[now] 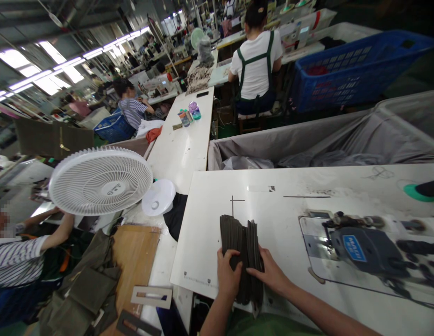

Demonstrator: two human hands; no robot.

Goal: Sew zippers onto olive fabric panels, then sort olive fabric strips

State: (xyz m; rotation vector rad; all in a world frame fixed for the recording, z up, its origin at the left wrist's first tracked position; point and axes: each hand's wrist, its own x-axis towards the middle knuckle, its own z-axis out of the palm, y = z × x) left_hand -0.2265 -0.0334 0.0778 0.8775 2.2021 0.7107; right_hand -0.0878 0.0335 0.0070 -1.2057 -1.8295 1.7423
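Note:
A thick stack of dark grey-brown fabric pieces (235,235) stands on edge on the white table, with a thinner bundle of the same pieces (252,240) split off along its right side. My left hand (229,274) is closed around the left side of the stack, thumb toward the gap. From the right, my right hand (271,273) grips the thinner bundle, its thumb on the near face. The lower ends of the pieces reach toward the table's front edge. Some fingers are hidden behind the fabric.
To the right sits a sewing machine (360,249). A white fan (104,182) stands at the left, near a co-worker in a striped shirt (17,261). Behind the white table (209,196) is a fabric-lined bin (308,135). Dark fabric pieces (94,284) lie at lower left.

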